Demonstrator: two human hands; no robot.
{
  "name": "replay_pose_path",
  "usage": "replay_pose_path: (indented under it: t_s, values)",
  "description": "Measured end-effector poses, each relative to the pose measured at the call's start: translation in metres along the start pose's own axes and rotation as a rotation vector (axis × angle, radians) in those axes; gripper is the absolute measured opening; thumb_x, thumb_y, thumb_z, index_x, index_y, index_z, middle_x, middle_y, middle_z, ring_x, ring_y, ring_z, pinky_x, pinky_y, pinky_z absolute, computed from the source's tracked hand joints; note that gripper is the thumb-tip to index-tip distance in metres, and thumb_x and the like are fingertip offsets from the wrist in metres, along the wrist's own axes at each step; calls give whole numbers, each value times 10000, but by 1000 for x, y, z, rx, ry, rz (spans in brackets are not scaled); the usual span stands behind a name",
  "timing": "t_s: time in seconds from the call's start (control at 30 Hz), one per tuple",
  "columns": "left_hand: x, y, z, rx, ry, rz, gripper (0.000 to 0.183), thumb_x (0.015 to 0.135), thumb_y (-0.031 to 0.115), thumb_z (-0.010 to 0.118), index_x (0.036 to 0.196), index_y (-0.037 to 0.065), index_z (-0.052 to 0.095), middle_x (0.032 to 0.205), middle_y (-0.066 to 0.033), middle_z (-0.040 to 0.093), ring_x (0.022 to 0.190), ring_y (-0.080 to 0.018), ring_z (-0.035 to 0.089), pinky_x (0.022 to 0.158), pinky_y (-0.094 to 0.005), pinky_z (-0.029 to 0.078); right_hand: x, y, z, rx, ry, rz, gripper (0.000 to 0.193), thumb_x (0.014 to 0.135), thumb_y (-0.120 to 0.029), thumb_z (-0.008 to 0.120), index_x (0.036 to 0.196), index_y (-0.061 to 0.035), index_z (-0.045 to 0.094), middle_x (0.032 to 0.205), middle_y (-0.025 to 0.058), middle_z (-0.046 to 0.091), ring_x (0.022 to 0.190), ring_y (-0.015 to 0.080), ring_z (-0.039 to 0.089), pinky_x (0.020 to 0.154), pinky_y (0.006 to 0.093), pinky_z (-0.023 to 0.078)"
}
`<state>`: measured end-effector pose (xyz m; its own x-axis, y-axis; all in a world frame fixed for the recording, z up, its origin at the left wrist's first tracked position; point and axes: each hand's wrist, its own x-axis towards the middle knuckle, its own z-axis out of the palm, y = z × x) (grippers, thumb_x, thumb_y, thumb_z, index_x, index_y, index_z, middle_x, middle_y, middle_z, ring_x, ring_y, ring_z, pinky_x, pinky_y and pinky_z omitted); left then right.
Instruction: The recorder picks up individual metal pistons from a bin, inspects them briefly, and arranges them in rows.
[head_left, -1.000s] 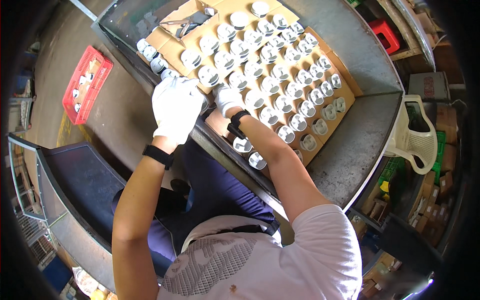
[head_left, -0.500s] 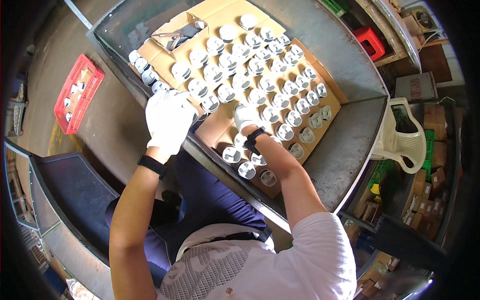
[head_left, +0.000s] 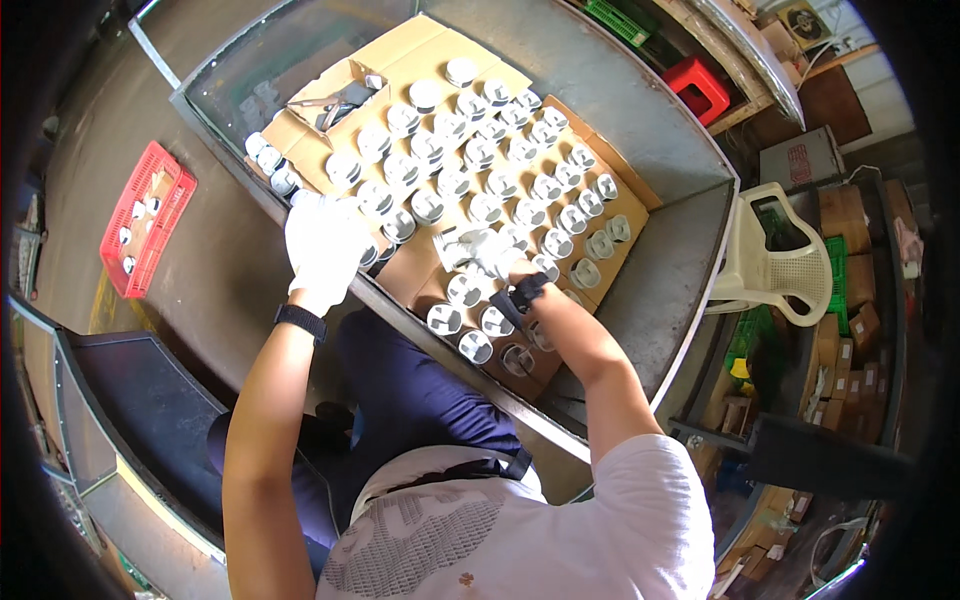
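Many silvery metal pistons (head_left: pixel 427 207) stand in rough rows on flat brown cardboard (head_left: pixel 440 50) in a metal-sided bench. My right hand (head_left: pixel 487 252), in a white glove, is closed on a tilted piston (head_left: pixel 450 250) near the front of the rows. Other pistons stand close around that hand. My left hand (head_left: pixel 325 245), also gloved in white, is over the bench's front left edge, beside a short line of pistons (head_left: pixel 285 180). Glare and the hand's own back hide its fingers, so what it holds, if anything, cannot be seen.
A small cardboard box (head_left: pixel 340 95) with dark tools sits at the bench's far left. On the floor to the left stands a red crate (head_left: pixel 148 220) with some pistons. To the right are a cream plastic chair (head_left: pixel 775 255), a red stool (head_left: pixel 697 88) and shelves of boxes (head_left: pixel 860 330).
My right hand has drawn nearer to me and now shows a tilted piston in its fingers. My left hand has dropped slightly toward the bench edge. The whole view has shifted a little.
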<state>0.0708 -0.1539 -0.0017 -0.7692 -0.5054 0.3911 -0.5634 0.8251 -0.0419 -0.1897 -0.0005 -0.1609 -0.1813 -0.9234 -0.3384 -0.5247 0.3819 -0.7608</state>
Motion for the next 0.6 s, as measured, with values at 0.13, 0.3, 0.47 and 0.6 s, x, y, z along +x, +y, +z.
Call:
replay_pose_path:
  t_s: [0.13,0.3,0.47,0.6]
  values:
    - [1,8,-11,11,-20,-2,141,901,191,563,806,118,638,773,-81,629,784,-250,601,776,-408,478,-58,-11,-30,-166,132,-270,219,935,-167,607,1099,-53,698,924,114,700,869,189,646,780,328,523]
    - [4,13,-16,38,-128,-25,117,899,155,566,883,121,676,826,-83,657,830,-243,632,758,-395,491,-109,-35,-58,228,124,-122,262,915,-110,602,1156,-54,689,1023,101,713,924,209,643,836,338,522]
    - [7,53,16,-561,98,-89,162,885,93,561,991,50,675,921,-90,673,860,-266,644,806,-392,508,-127,-60,-64,134,261,-283,242,882,-6,637,1108,-24,720,1062,40,735,941,138,647,866,287,520]
    - [2,104,19,-1203,-269,-279,335,900,148,659,1221,58,622,1077,-143,677,983,-244,654,847,-381,520,-134,-71,-57,27,312,-332,308,906,-28,617,1207,-34,686,1122,48,722,979,129,642,875,285,517]
